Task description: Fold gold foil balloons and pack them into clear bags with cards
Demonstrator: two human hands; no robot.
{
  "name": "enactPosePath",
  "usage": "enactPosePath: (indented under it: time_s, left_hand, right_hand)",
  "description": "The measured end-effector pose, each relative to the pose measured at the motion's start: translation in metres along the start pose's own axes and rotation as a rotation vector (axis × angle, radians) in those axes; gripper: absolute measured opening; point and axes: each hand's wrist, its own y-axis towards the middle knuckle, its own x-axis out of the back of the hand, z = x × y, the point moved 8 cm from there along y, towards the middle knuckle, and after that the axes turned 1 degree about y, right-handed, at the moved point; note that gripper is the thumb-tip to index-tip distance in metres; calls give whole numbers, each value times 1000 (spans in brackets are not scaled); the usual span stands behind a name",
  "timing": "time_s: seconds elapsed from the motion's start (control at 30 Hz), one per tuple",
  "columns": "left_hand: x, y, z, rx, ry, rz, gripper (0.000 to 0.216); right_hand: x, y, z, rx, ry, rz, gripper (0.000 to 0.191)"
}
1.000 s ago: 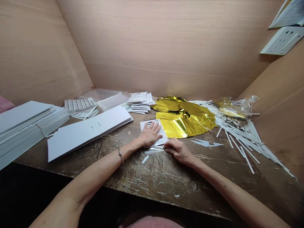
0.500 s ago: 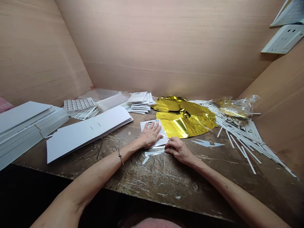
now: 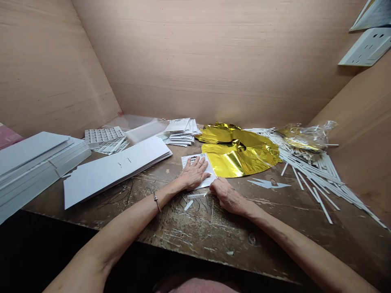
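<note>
A white printed card in a clear plastic bag [image 3: 210, 167] lies flat on the worn wooden table, slightly turned. Across it rests my left hand [image 3: 194, 173], palm down with the fingers spread, pressing on it. My right hand [image 3: 225, 194] is closed at the bag's lower right corner, knuckles up and fingers curled under; its fingertips are hidden. Just below the bag a thin clear strip [image 3: 197, 195] lies on the table, and beside it a short white strip [image 3: 188, 205]. Gold foil sheets [image 3: 244, 160] touch the bag's right side.
Folded white card sheets [image 3: 119, 167] and a stack of white sheets [image 3: 33, 154] lie left. Behind are printed label sheets [image 3: 105, 136] and a pile of packets [image 3: 181, 130]. At right lie white sticks [image 3: 314, 175], a clear bag with gold foil [image 3: 305, 136] and white scraps [image 3: 269, 184].
My right hand has shifted slightly left and up towards the bag's corner, its fingers curling further under. The clear flap that stuck out below the bag shows less now. My left hand stays put.
</note>
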Motion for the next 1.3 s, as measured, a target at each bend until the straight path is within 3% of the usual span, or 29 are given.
enactPosePath:
  time_s: [0.13,0.43,0.57,0.7,0.8,0.97,1.07,1.3]
  left_hand:
    - [2,-1,-1,4,-2,-4,61]
    - [2,-1,1,-11,-50,-30,59]
    - [10,-1,10,41,-151,-94,56]
    - [23,-4,7,8,-133,-152,52]
    - [16,-7,0,-49,-100,-63,54]
    - [1,-10,-2,-47,-24,18,58]
    - [-2,-9,-3,-45,-1,27,57]
    - [2,-9,-4,-53,-3,6,56]
  right_hand:
    - [12,-4,-12,-131,127,-65,12]
    - [23,-14,-24,-284,39,-60,16]
    - [17,-11,-32,-410,210,-38,6]
    - [8,-9,-45,-544,443,7,9]
    - [10,-5,-37,-427,359,50,11]
    - [10,-4,-6,-48,-200,94,23]
    - [3,-5,1,90,-379,95,25]
    - [-3,-14,11,42,-250,75,14]
